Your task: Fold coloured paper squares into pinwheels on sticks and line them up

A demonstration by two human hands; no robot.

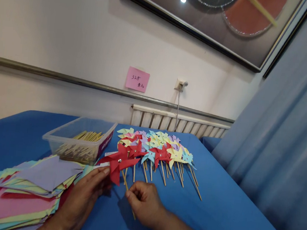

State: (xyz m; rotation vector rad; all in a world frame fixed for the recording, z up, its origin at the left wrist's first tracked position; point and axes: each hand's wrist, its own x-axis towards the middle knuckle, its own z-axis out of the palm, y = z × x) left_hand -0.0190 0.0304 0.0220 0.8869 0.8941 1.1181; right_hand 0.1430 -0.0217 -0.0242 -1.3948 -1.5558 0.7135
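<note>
A red paper pinwheel (119, 161) with a silver pin at its centre is fixed to a thin wooden stick. My right hand (144, 202) is closed, pinching the stick between thumb and fingers below the blades. Beside the pinwheel's left blade is my left hand (87, 192), fingers stretched forward and slightly bent, the fingertips at the paper edge. Its far fingers are partly hidden in shadow. Just behind, several finished pinwheels (160, 153) in red, yellow, blue and purple lie in overlapping rows, their sticks pointing toward me.
A clear plastic box (55, 135) holding many wooden sticks (92, 136) stands at the back left. Stacked coloured paper sheets (20, 207) lie at front left on the blue tablecloth (230, 214). Behind are a radiator (153, 119) and a plugged-in socket (179, 85); a blue curtain (287, 118) hangs at right.
</note>
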